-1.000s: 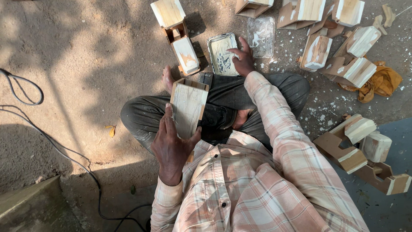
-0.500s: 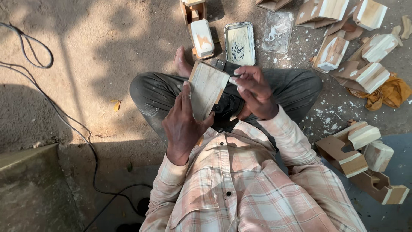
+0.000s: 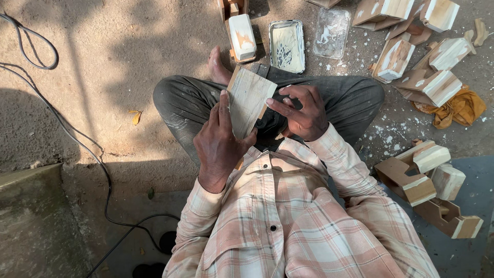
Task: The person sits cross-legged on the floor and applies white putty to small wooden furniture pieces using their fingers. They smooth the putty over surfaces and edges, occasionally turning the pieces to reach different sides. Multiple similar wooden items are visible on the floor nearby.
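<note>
I sit cross-legged on the ground. My left hand [image 3: 218, 144] grips a pale, flat wooden block [image 3: 249, 98] from below and holds it tilted over my lap. My right hand [image 3: 303, 110] is just right of the block, fingers loosely curled, with the fingertips touching the block's right edge. Whitish paste shows on those fingertips; I cannot make out any tool in that hand. A metal tray [image 3: 272, 47] of off-white paste lies on the ground past my knees.
A paste-coated block [image 3: 242, 30] and a clear plastic lid [image 3: 332, 32] lie by the tray. Several wooden blocks [image 3: 427, 85] are piled at the right with an orange cloth [image 3: 460, 108]; more blocks [image 3: 422, 177] lie lower right. A black cable [image 3: 77, 144] runs along the left.
My right hand came back from the paste tray to the block's right edge. The left hand raised the block slightly, and the view shifted.
</note>
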Motion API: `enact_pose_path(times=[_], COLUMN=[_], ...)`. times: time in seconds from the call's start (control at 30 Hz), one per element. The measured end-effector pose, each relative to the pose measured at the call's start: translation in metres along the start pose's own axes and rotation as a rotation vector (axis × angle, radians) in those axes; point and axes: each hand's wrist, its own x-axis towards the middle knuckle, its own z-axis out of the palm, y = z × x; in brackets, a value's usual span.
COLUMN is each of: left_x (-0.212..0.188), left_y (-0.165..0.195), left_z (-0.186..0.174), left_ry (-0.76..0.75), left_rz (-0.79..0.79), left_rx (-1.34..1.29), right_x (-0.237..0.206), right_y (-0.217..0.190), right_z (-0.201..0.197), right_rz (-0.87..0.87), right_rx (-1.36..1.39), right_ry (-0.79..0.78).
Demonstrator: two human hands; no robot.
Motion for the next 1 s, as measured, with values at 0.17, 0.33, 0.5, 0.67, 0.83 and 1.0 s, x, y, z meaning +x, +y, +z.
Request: enact_pose_path(times=[0.17, 0.33, 0.5, 0.67, 0.83, 1.0], left_x=[-0.002, -0.002, -0.001, -0.002, -0.002, -0.001], left_y=[-0.001, -0.001, 0.002, 0.002, 0.001, 0.002], left_z=[0.001, 0.003, 0.003, 0.000, 0.001, 0.001], left_ry=[-0.015, -0.016, -0.033, -0.031, -0.037, -0.047], left_rz=[-0.013, -0.013, -0.018, -0.021, -0.011, -0.017], left_rx=[0.012, 0.019, 0.009, 0.026, 0.036, 0.047], right_x=[0.000, 0.001, 0.006, 0.004, -0.003, -0.010], right_y=[-0.008, -0.007, 0.002, -0.004, -0.008, -0.013], right_z=[-0.002, 0.000, 0.002, 0.006, 0.009, 0.013], right_rz=[-0.096, -0.031, 0.048, 0.066, 0.041, 0.074], right_rx=[-0.057, 0.119, 0.130, 0.176, 0.191, 0.272], right_ry=[0.058, 0.102, 0.022, 0.024, 0.007, -0.039])
